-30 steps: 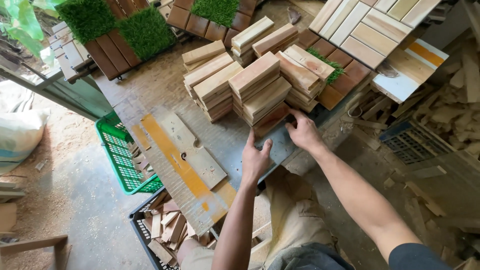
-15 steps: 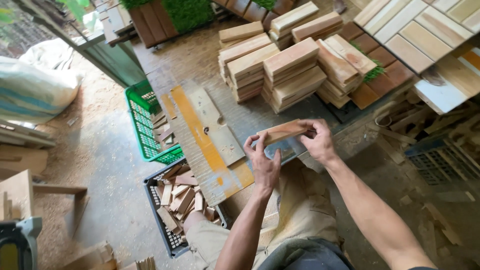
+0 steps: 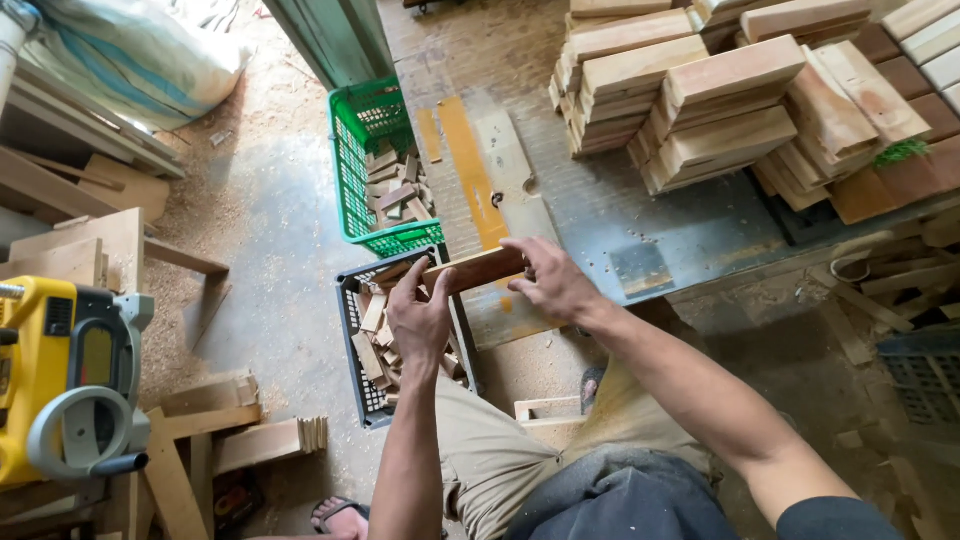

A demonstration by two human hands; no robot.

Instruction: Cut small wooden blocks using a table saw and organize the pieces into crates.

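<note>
Head view: looking down on a person who is holding a wood piece [image 3: 474, 269] over the edge of a workbench [image 3: 660, 230].
Left hand [image 3: 420, 318]: gripping the near end of the wood piece, thumb and fingers curling around it.
Right hand [image 3: 548, 280]: gripping the far end, fingers lying along the top and closing on the edge.
Wood piece: sitting level between both hands, just above the black crate [image 3: 352, 330] and the bench edge.
Black crate: standing on the floor below the left hand, holding wood scraps.
Green crate [image 3: 352, 165]: standing just beyond the black crate, against the bench side, also holding scraps.
Bench top: carrying stacks of wooden blocks [image 3: 700, 100] at the far side, well apart from the hands; a yellow strip [image 3: 470, 170] is running along its left part.
Floor: showing sawdust, loose boards at left, a yellow machine [image 3: 60, 370] at the left edge, and a white sack [image 3: 140, 50] at the top left.
</note>
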